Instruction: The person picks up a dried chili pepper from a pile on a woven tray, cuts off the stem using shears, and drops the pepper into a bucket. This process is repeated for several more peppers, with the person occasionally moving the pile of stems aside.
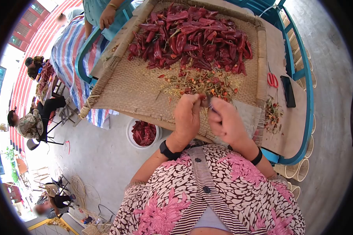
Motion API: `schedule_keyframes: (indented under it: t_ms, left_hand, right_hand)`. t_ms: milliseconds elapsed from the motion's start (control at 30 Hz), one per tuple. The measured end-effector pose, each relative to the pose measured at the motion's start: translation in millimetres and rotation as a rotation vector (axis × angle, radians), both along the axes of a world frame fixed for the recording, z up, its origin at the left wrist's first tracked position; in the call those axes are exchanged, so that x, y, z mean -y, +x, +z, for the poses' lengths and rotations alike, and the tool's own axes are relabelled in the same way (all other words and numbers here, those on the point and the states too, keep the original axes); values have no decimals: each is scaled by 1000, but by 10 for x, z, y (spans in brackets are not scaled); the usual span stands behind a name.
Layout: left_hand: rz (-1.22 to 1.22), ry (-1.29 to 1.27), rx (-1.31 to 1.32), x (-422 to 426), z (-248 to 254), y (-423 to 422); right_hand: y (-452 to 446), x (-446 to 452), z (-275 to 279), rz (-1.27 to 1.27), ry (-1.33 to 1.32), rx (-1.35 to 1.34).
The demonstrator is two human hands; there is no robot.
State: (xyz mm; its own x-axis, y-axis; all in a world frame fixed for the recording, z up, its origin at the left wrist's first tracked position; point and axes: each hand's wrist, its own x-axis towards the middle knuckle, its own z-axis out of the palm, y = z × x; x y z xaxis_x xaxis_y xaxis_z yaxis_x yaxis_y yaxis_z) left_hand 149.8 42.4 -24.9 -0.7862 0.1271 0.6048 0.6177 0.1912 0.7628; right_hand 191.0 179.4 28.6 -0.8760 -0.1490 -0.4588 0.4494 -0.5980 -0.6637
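Observation:
My left hand [186, 115] is closed, its thumb and fingers pinching a dried red chili pepper [202, 97] over the near side of a woven tray [125, 80]. Close beside it, my right hand [228, 122] is curled shut around a small dark object [208, 102], blurred and mostly hidden by the fingers. Just beyond both hands lie cut stems and pepper caps [206, 83] with scattered yellow seeds. A large heap of dried red chilies [192, 39] covers the far part of the tray.
Red-handled scissors [272, 80] and a black phone [288, 92] lie on the board right of the tray. Below left stands a white bucket [157, 137] holding red chilies. Another person's hand [108, 16] is at the far left corner. Blue metal rails [302, 74] border the right.

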Motion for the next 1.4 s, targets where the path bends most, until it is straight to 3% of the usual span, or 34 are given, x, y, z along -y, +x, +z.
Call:
schedule_keyframes:
  t_ms: [33, 67, 167, 267, 400, 500, 567, 700, 1000, 1400]
  left_hand:
    - [-54, -37, -53, 21, -66, 12]
    - [-110, -73, -105, 30, -104, 37]
    - [-188, 208, 219, 24, -57, 69]
    - [-249, 299, 292, 42, -57, 23]
    - [-257, 446, 461, 67, 129, 9]
    - [-118, 334, 360, 110, -11, -37]
    - [-50, 209, 194, 116, -14, -63]
    - [90, 4, -82, 153, 68, -139]
    - [130, -68, -115, 151, 75, -176]
    - [72, -269, -367, 325, 120, -312]
  right_hand:
    - [-51, -78, -2, -31, -175, 97]
    - [-156, -197, -83, -73, -259, 0]
    - [-208, -308, 45, -139, -230, -123]
    - [-78, -242, 79, 5, 326, -182]
    - [17, -135, 23, 113, 585, -337]
    - [18, -54, 3, 107, 932, -515]
    - [-1, -20, -24, 99, 967, -543]
    - [-5, -6, 2, 124, 992, -561]
    - [-8, 68, 56, 129, 883, -434]
    - [26, 179, 74, 90, 1084, -476]
